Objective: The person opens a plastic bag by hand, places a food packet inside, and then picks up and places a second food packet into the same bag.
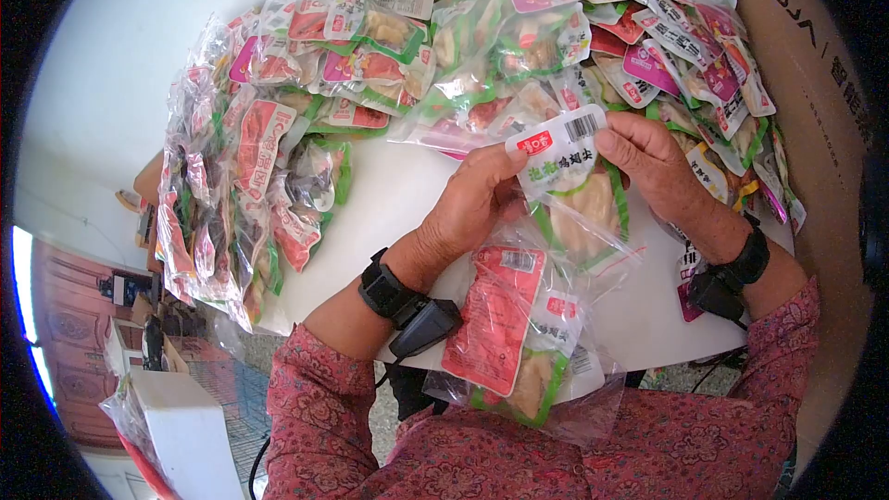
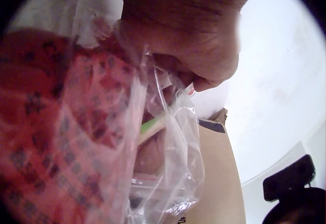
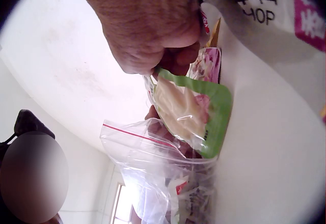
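In the head view a white-topped food packet (image 1: pixel 565 148) with a barcode, red label and green-edged clear window is held upright before me. My left hand (image 1: pixel 477 190) pinches its left top corner, thumb in front, and the clear zip bag (image 2: pixel 175 158) hangs at those fingers. My right hand (image 1: pixel 662 171) pinches the packet's right top corner. The packet's lower part overlaps the bag's mouth, whose red zip strip (image 3: pixel 137 135) shows in the right wrist view. Inside the bag lie a red packet (image 1: pixel 495 319) and another green-edged packet (image 1: pixel 537 380).
Bagged packets (image 1: pixel 250 157) are heaped along the white table's (image 1: pixel 370 194) left side. More filled bags (image 1: pixel 519 28) and loose packets (image 1: pixel 694 56) cover its back and right. A cardboard box (image 1: pixel 824 130) stands at the right edge. A white box (image 1: pixel 185 426) is at lower left.
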### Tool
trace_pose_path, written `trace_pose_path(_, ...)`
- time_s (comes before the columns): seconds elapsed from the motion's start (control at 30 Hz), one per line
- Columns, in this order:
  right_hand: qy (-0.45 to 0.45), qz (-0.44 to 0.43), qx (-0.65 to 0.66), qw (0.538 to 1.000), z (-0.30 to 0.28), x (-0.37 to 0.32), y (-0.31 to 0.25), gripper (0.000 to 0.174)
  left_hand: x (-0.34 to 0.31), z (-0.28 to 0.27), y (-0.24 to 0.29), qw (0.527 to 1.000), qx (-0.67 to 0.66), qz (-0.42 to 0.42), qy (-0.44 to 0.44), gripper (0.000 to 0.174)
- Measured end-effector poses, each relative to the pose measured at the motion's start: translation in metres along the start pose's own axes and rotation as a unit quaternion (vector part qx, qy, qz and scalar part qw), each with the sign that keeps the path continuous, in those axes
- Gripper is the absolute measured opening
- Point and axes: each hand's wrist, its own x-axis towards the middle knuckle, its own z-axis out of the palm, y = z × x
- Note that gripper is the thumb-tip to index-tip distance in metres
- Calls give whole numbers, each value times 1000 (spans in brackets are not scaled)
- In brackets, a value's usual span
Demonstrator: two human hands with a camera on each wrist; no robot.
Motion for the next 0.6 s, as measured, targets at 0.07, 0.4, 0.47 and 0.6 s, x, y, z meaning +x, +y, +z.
trace_pose_path(0.07, 4, 3, -5, 1000, 1, 0, 0, 23, -1, 1, 1, 1000, 4, 0, 0, 38)
trace_pose_path(0.4, 5, 3, -9, 1000, 1, -1, -3, 23, 0, 1, 0, 1000, 19, 21, 1, 39)
trace_pose_path(0.47, 5, 0, -9, 1000, 0, -1, -2, 23, 0, -1, -1, 1000, 11, 14, -13, 36)
trace_pose_path(0.6, 8, -2, -14, 1000, 1, -1, -4, 23, -1, 3, -1, 1000, -1, 17, 0, 36)
